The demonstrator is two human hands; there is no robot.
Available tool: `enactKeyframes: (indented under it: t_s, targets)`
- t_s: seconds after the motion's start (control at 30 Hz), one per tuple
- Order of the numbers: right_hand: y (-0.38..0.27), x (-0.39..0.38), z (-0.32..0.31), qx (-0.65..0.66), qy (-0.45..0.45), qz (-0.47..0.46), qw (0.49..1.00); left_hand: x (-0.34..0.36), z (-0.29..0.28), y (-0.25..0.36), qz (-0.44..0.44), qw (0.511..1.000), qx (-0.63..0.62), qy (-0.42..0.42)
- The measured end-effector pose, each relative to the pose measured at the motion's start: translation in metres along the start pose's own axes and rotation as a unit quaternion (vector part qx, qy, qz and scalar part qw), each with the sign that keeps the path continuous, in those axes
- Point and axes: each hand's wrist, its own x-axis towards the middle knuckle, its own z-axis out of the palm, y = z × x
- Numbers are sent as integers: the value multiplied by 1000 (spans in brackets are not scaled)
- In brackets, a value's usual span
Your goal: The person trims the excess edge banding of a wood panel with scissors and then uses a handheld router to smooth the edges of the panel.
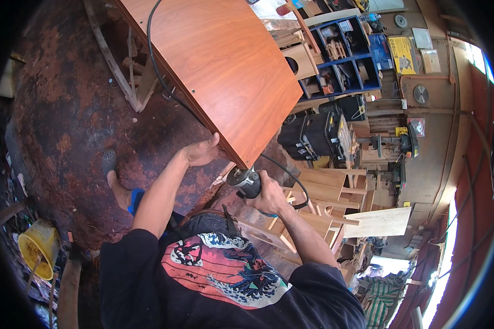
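Note:
A large reddish-brown wood-grain panel [225,71] slants across the upper middle, its near corner pointing toward me. My left hand [202,152] grips its left edge close to that corner; the thumb lies along the edge, and the other fingers are partly hidden at the panel's side. In my right hand [270,194] is a corded power tool [246,183] with a black and grey round body. Its head is at the panel's near corner, where the working end is hidden. A black cord [291,178] curves out to the right of the tool.
Another stretch of black cable [152,52] runs over the panel's left edge. Wooden frames and stools [318,192] stand at the right, below black tool cases [313,136] and a blue compartment shelf [343,60]. A yellow bucket [40,247] sits at lower left on the stained floor [66,142].

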Motion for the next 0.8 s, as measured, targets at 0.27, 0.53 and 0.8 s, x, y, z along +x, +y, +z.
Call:
enactKeyframes:
  t_s: [0.27, 0.53, 0.8]
  targets:
    - [3, -1, 4, 5, 2, -9, 1000, -1, 4, 0, 3, 1000, -9, 15]
    - [1, 0, 2, 7, 0, 6, 1000, -1, -4, -6, 16, 999, -29, -2]
    - [3, 1, 4, 1, 16, -6, 1000, 0, 6, -3, 16, 999, -31, 36]
